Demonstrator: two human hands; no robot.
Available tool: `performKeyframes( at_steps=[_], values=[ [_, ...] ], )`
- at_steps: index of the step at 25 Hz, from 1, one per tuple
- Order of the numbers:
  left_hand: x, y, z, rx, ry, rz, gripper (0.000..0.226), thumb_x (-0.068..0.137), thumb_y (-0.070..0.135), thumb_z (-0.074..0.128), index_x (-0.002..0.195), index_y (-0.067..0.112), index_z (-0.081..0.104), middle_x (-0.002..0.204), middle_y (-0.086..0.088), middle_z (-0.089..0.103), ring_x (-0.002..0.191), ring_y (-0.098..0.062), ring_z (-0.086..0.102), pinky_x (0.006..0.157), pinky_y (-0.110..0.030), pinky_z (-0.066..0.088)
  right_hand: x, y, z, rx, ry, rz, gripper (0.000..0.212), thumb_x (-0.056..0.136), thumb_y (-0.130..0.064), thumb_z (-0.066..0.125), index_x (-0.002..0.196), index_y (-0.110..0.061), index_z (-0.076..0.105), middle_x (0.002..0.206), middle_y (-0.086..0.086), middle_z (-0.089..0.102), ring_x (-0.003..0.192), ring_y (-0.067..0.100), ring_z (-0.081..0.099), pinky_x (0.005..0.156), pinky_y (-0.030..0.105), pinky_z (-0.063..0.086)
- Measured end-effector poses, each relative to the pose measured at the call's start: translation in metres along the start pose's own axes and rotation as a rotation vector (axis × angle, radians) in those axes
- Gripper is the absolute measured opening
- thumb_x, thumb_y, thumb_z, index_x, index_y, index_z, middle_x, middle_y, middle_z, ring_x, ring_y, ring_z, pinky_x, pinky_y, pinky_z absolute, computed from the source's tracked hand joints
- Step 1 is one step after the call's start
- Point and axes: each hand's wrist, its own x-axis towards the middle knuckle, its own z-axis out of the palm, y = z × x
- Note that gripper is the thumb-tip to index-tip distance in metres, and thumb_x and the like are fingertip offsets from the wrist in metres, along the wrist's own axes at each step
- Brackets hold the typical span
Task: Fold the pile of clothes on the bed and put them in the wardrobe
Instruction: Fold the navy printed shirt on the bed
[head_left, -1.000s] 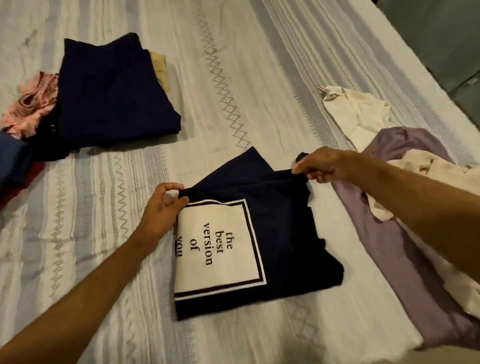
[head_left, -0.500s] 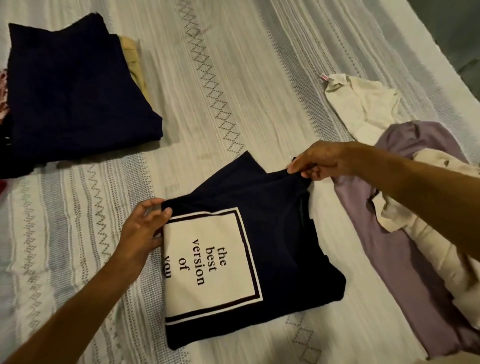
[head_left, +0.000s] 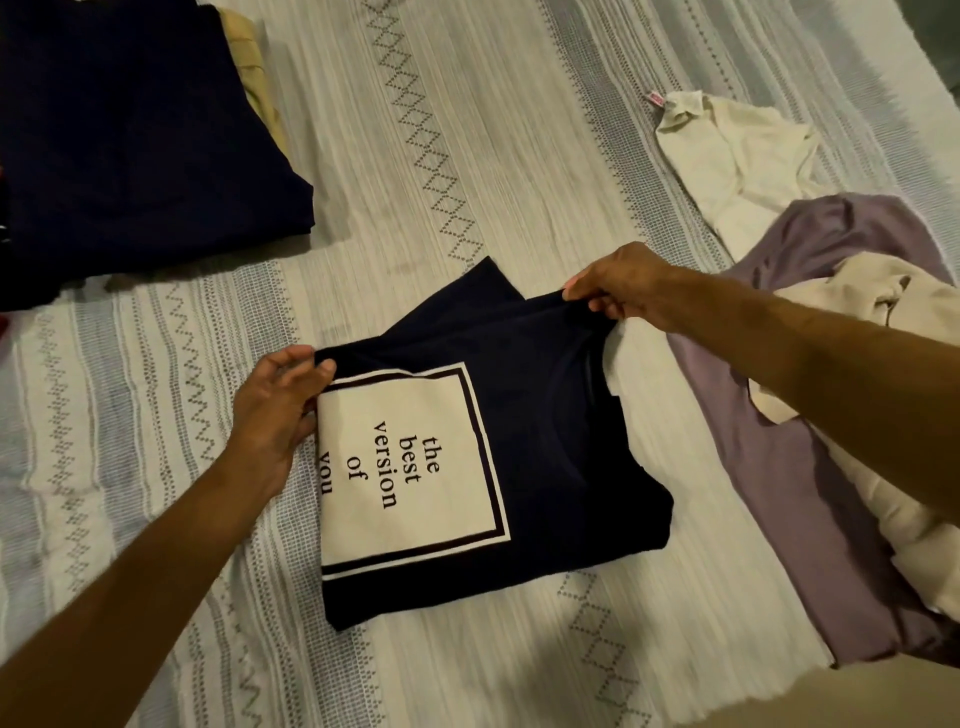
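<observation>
A navy T-shirt (head_left: 550, 452) with a cream printed square reading "the best version of you" lies partly folded in the middle of the bed. My left hand (head_left: 278, 410) pinches its far left corner beside the print. My right hand (head_left: 618, 286) pinches its far right corner and holds that edge slightly raised. A folded stack topped by a dark navy garment (head_left: 135, 140), with a tan piece under it, sits at the far left. At the right lie unfolded clothes: a mauve top (head_left: 769, 467), a cream shirt (head_left: 737, 156) and a beige garment (head_left: 878, 301).
The bed is covered by a white and grey patterned bedspread (head_left: 467, 104). Its right edge (head_left: 930, 83) runs along dark floor at the top right. A bit of red fabric (head_left: 4, 327) shows at the left border.
The view has shifted so the folded stack sits further up and left. My left hand has closed again on the shirt's left corner. My right hand keeps its pinch on the right corner.
</observation>
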Motion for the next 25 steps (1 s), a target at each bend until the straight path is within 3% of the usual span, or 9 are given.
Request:
performKeyframes(
  at_steps=[7, 9, 11, 14, 16, 19, 22, 23, 25],
  values=[
    [0.001, -0.005, 0.006, -0.014, 0.065, -0.013, 0.019, 0.094, 0.016, 0.077, 0.109, 0.023, 0.066, 0.110, 0.001, 0.076, 0.090, -0.009, 0.073, 0.072, -0.026, 0.059, -0.006, 0.017, 0.010, 0.016, 0.071, -0.144, 0.013, 0.091, -0.021, 0.077, 0.103, -0.017, 0.078, 0.090, 0.002, 0.074, 0.080, 0.012, 0.065, 0.065, 0.024, 0.052],
    [-0.009, 0.000, 0.005, 0.071, 0.087, -0.052, 0.012, 0.095, 0.026, 0.076, 0.103, 0.023, 0.068, 0.103, -0.002, 0.075, 0.078, -0.009, 0.069, 0.065, -0.026, 0.057, -0.022, 0.034, 0.015, 0.040, 0.240, -0.282, 0.025, 0.095, -0.030, 0.071, 0.118, -0.020, 0.069, 0.097, -0.002, 0.072, 0.088, 0.011, 0.068, 0.079, 0.025, 0.056],
    [-0.023, 0.007, 0.001, 0.311, 0.081, -0.121, 0.022, 0.094, 0.043, 0.075, 0.097, 0.023, 0.067, 0.089, -0.003, 0.073, 0.067, -0.012, 0.066, 0.056, -0.027, 0.054, -0.062, 0.064, 0.025, 0.036, 0.484, -0.413, 0.032, 0.099, -0.025, 0.063, 0.129, -0.016, 0.057, 0.106, -0.001, 0.065, 0.095, 0.012, 0.064, 0.085, 0.022, 0.051],
    [-0.056, 0.003, -0.005, 0.623, -0.043, -0.224, 0.045, 0.088, 0.067, 0.071, 0.103, 0.025, 0.068, 0.089, 0.004, 0.078, 0.079, -0.018, 0.075, 0.062, -0.032, 0.061, -0.145, 0.140, 0.064, 0.171, 0.685, -0.334, 0.030, 0.101, -0.017, 0.062, 0.129, -0.013, 0.052, 0.117, 0.005, 0.057, 0.105, 0.022, 0.058, 0.092, 0.036, 0.050],
    [-0.081, -0.008, -0.009, 0.685, -0.115, -0.205, 0.051, 0.078, 0.073, 0.076, 0.109, 0.033, 0.072, 0.095, 0.013, 0.080, 0.088, -0.013, 0.077, 0.073, -0.037, 0.065, -0.195, 0.183, 0.098, 0.317, 0.628, -0.112, 0.026, 0.102, -0.014, 0.062, 0.125, -0.014, 0.050, 0.115, 0.009, 0.057, 0.107, 0.031, 0.060, 0.089, 0.042, 0.050],
    [-0.096, -0.030, -0.017, 0.699, -0.125, -0.129, 0.050, 0.070, 0.062, 0.089, 0.111, 0.037, 0.074, 0.096, 0.021, 0.079, 0.091, -0.001, 0.075, 0.082, -0.028, 0.061, -0.242, 0.205, 0.139, 0.492, 0.565, 0.178, 0.035, 0.099, -0.015, 0.068, 0.127, -0.015, 0.048, 0.118, 0.012, 0.058, 0.110, 0.034, 0.060, 0.088, 0.035, 0.043],
    [-0.087, -0.043, -0.028, 0.586, -0.212, -0.208, 0.068, 0.058, 0.055, 0.097, 0.117, 0.029, 0.075, 0.107, 0.012, 0.080, 0.102, -0.013, 0.076, 0.095, -0.044, 0.061, -0.264, 0.193, 0.169, 0.730, 0.590, 0.347, 0.041, 0.096, -0.016, 0.073, 0.129, -0.011, 0.048, 0.115, 0.012, 0.063, 0.095, 0.024, 0.063, 0.077, 0.028, 0.045],
    [-0.086, -0.045, -0.031, 0.527, -0.253, -0.234, 0.074, 0.054, 0.053, 0.097, 0.118, 0.025, 0.075, 0.110, 0.007, 0.080, 0.105, -0.017, 0.076, 0.097, -0.048, 0.060, -0.271, 0.187, 0.182, 0.792, 0.498, 0.387, 0.037, 0.096, -0.020, 0.074, 0.126, -0.011, 0.054, 0.112, 0.011, 0.069, 0.093, 0.021, 0.066, 0.077, 0.028, 0.048],
    [-0.089, -0.049, -0.037, 0.416, -0.304, -0.275, 0.080, 0.051, 0.046, 0.098, 0.122, 0.019, 0.074, 0.115, 0.000, 0.079, 0.109, -0.023, 0.076, 0.099, -0.051, 0.059, -0.280, 0.174, 0.213, 0.911, 0.175, 0.399, 0.034, 0.092, -0.031, 0.076, 0.120, -0.014, 0.069, 0.110, 0.007, 0.078, 0.100, 0.024, 0.074, 0.094, 0.038, 0.055]
  ],
)
